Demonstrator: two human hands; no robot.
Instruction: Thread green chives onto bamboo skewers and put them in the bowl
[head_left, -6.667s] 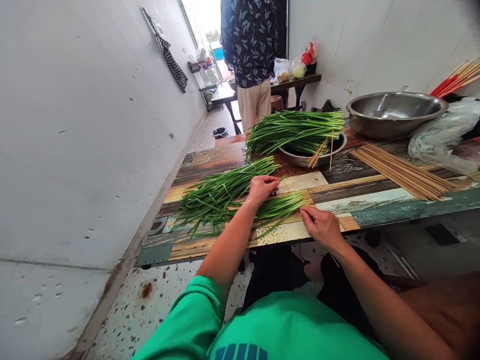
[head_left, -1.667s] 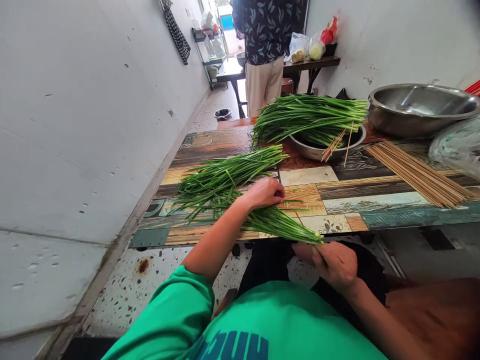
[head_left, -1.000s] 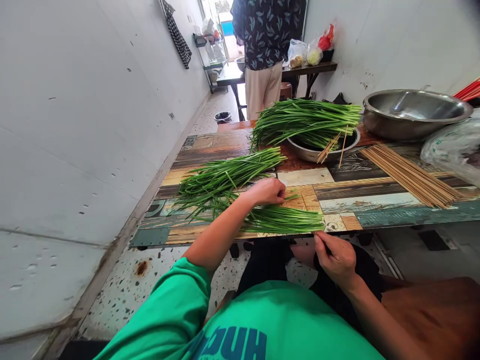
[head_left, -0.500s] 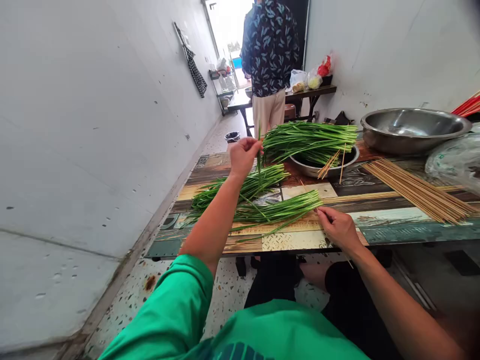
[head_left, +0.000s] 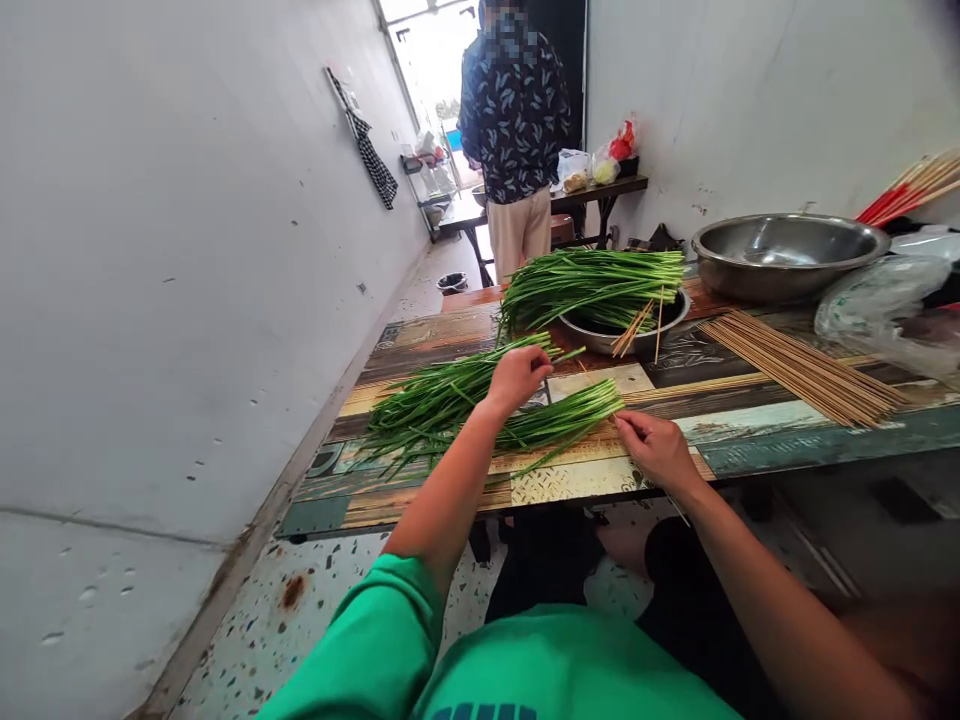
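Note:
My left hand (head_left: 520, 378) is closed on a garlic chive (head_left: 570, 356), whose pale stalk end sticks out to the right of the fingers. Below and right of it, my right hand (head_left: 657, 450) pinches a thin bamboo skewer (head_left: 679, 510) that runs below the fist, past the table edge. Its fingertips are at the pale stalk ends of a bunch of garlic chives (head_left: 570, 412) lying flat on the table. A second chive pile (head_left: 435, 395) lies behind, partly covered by my left hand and forearm. Beyond it, a large heap of chives (head_left: 592, 280) rests on a metal bowl (head_left: 589, 338).
Several short skewers (head_left: 634, 328) stick out at the bowl's rim. A row of loose bamboo skewers (head_left: 802, 368) lies to the right, near a large steel basin (head_left: 787, 262) and a clear plastic bag (head_left: 885, 310). A person (head_left: 514, 120) stands at a farther table (head_left: 615, 188).
My left hand has come down and to the right, from holding the chive upright to holding it nearly level above the piles. My right hand stays at the stalk ends.

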